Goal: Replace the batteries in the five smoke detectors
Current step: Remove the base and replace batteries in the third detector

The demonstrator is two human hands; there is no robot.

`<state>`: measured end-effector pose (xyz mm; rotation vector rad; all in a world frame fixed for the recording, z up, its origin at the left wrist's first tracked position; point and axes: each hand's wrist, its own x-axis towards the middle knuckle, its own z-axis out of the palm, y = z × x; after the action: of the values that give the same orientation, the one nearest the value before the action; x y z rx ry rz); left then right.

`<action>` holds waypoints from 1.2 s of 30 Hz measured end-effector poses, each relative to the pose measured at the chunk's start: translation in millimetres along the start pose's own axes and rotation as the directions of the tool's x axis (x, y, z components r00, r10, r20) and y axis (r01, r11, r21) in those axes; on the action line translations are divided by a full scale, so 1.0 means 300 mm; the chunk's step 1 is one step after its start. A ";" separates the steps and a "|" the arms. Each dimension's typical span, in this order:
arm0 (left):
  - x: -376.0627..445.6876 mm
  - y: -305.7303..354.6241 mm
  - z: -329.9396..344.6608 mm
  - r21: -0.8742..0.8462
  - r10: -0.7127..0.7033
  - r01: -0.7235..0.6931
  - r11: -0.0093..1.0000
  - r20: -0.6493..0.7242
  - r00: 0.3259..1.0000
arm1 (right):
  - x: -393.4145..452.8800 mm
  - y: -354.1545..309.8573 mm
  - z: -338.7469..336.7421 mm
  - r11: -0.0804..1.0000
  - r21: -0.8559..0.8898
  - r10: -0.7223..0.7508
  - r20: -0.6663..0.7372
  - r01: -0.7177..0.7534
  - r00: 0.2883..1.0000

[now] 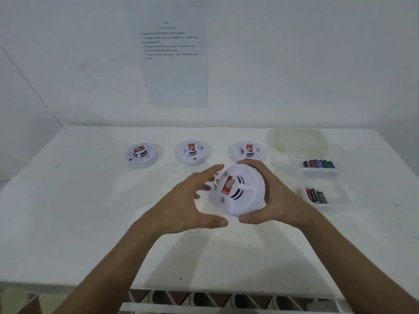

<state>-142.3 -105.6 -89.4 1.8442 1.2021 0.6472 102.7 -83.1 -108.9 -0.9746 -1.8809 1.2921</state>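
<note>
Right hand (269, 200) grips white smoke detector (238, 191), lifted above white table (90, 211), tilted, red label facing camera. Left hand (188, 205) just beside it, fingers spread, holds nothing. Three detectors (189, 152) in row behind. Batteries (318, 163) in clear tray at right.

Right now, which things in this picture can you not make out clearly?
- Fifth smoke detector: head view, mostly hidden behind the held detector and blurred left hand.
- Wall sheet: print too small.
- Battery labels: too small.
- Right hand fingertips: behind the detector.
</note>
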 end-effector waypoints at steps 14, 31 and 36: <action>-0.017 -0.015 -0.006 0.010 0.065 -0.064 0.998 -0.061 0.996 | -0.017 0.028 0.032 0.996 -0.014 0.083 -0.004 -0.083 0.997; -0.051 -0.059 -0.038 0.107 0.051 -0.038 0.994 -0.120 0.991 | 0.020 0.033 0.091 0.994 -0.067 0.082 0.002 -0.082 0.997; -0.062 -0.065 -0.046 0.113 0.057 -0.043 0.993 -0.128 0.990 | 0.029 0.032 0.101 0.996 -0.040 0.076 0.013 -0.076 0.997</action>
<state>-170.3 -113.6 -98.3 1.9538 1.3034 0.7539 75.3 -87.5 -126.4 -1.0691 -1.9030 1.3133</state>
